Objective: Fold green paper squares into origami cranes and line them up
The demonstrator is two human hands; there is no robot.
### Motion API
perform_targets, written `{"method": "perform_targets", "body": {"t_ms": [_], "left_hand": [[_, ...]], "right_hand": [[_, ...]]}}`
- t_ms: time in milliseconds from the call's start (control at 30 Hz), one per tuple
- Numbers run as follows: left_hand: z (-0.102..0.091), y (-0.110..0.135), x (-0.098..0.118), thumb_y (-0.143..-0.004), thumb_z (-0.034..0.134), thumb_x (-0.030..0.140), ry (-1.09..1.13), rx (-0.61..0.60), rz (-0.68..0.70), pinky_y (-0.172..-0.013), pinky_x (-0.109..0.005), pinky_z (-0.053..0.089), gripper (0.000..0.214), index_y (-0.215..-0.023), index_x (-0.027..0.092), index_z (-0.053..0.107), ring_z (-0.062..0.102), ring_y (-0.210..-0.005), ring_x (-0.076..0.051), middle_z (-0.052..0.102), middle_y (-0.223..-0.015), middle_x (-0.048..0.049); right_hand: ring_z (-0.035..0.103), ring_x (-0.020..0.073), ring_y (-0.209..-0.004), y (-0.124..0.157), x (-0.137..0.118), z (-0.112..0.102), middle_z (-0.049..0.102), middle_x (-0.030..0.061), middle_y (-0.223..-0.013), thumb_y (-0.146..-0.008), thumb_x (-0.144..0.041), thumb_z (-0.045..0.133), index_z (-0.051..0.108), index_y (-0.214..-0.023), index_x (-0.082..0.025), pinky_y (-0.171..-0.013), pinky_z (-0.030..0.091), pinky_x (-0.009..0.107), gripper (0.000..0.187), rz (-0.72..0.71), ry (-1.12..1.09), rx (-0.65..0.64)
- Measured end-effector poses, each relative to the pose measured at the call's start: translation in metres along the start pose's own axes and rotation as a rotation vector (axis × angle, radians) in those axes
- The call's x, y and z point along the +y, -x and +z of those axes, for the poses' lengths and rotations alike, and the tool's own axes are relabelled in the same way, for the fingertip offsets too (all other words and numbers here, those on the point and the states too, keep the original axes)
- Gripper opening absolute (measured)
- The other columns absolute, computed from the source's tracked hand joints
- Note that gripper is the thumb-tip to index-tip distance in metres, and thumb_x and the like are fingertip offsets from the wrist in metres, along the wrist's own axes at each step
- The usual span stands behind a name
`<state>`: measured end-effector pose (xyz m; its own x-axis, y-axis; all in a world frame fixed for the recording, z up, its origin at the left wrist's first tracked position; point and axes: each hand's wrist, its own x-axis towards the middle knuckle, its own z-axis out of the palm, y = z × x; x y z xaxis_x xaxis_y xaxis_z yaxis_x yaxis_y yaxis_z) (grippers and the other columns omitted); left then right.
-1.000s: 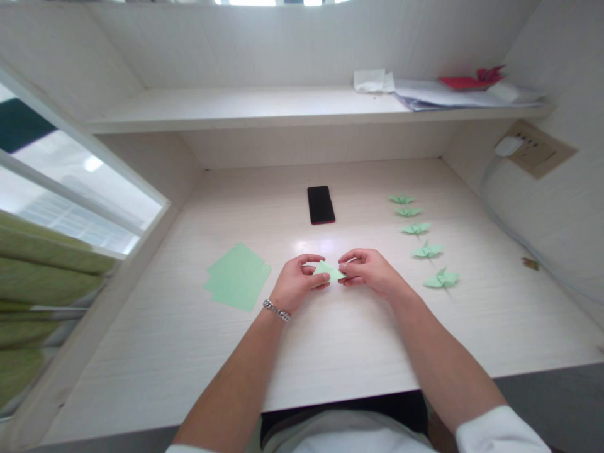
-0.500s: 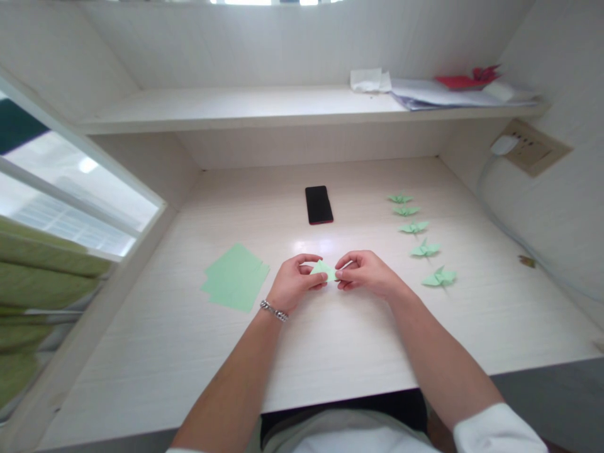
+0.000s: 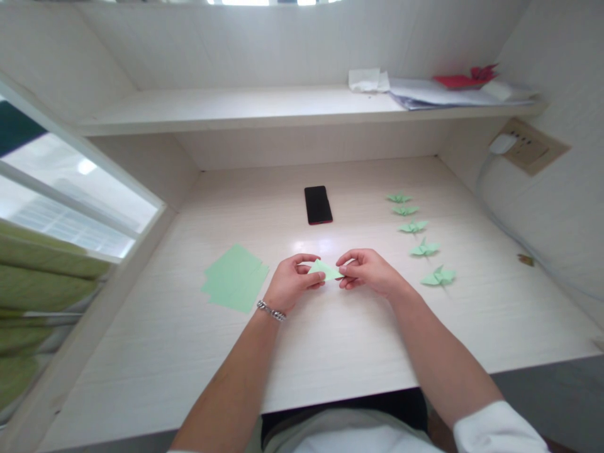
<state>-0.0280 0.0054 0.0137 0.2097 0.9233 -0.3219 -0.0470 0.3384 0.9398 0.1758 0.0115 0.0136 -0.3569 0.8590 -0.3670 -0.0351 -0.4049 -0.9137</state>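
Note:
A small light-green sheet of folded paper (image 3: 328,272), triangular in outline, is held between my two hands just over the desk. My left hand (image 3: 295,280) pinches its left side, thumb in front and fingers behind. At the right corner, the thumb and fingers of my right hand (image 3: 365,270) close on the paper's tip. Left of my left hand lies a loose stack of green paper sheets (image 3: 236,280). Several folded green paper cranes stand in a row to the right, the nearest crane (image 3: 438,277) beyond my right hand.
A black phone (image 3: 318,205) lies on the desk (image 3: 330,352) beyond my hands. Above runs a shelf (image 3: 236,104) with papers (image 3: 425,91) and a red folded piece (image 3: 482,72). A white plug (image 3: 503,144) with its cable is in the right wall socket (image 3: 533,151).
My right hand's fingers have shifted slightly on the paper's right corner, and more of the triangle shows between my hands. The cranes, stack and phone stay put.

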Motion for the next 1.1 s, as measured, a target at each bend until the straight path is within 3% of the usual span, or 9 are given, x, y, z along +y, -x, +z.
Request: {"method": "perform_targets", "body": {"t_ms": [400, 667, 1100], "left_hand": [[-0.002, -0.0005, -0.0004, -0.062, 0.08, 0.025, -0.009, 0.031, 0.018, -0.059, -0.025, 0.056, 0.047, -0.103, 0.013, 0.059, 0.067, -0.061, -0.015, 0.068, -0.07, -0.0034], [-0.002, -0.0004, -0.0001, -0.062, 0.08, 0.027, 0.011, 0.03, 0.026, -0.06, -0.025, 0.055, 0.049, -0.103, 0.013, 0.059, 0.067, -0.062, -0.015, 0.069, -0.072, -0.0043], [-0.0011, 0.0005, 0.0021, -0.06, 0.082, 0.03, 0.042, 0.044, 0.038, -0.059, -0.025, 0.055, 0.055, -0.107, 0.011, 0.059, 0.067, -0.061, -0.015, 0.069, -0.076, -0.0063]], "right_hand": [[0.069, 0.0161, -0.063, 0.0047, -0.0044, 0.0022, 0.07, 0.0052, -0.069, -0.065, -0.028, 0.08, 0.065, -0.086, -0.012, -0.062, 0.058, 0.028, 0.03, -0.046, 0.084, -0.028], [0.069, 0.016, -0.061, 0.0038, -0.0052, 0.0047, 0.069, 0.0048, -0.065, -0.066, -0.025, 0.079, 0.067, -0.086, -0.01, -0.062, 0.059, 0.028, 0.028, -0.06, 0.08, -0.004], [0.071, 0.0172, -0.064, 0.0021, -0.0036, -0.0012, 0.073, 0.0102, -0.078, -0.07, -0.024, 0.076, 0.065, -0.089, -0.011, -0.06, 0.059, 0.027, 0.026, -0.024, -0.035, -0.028]]}}
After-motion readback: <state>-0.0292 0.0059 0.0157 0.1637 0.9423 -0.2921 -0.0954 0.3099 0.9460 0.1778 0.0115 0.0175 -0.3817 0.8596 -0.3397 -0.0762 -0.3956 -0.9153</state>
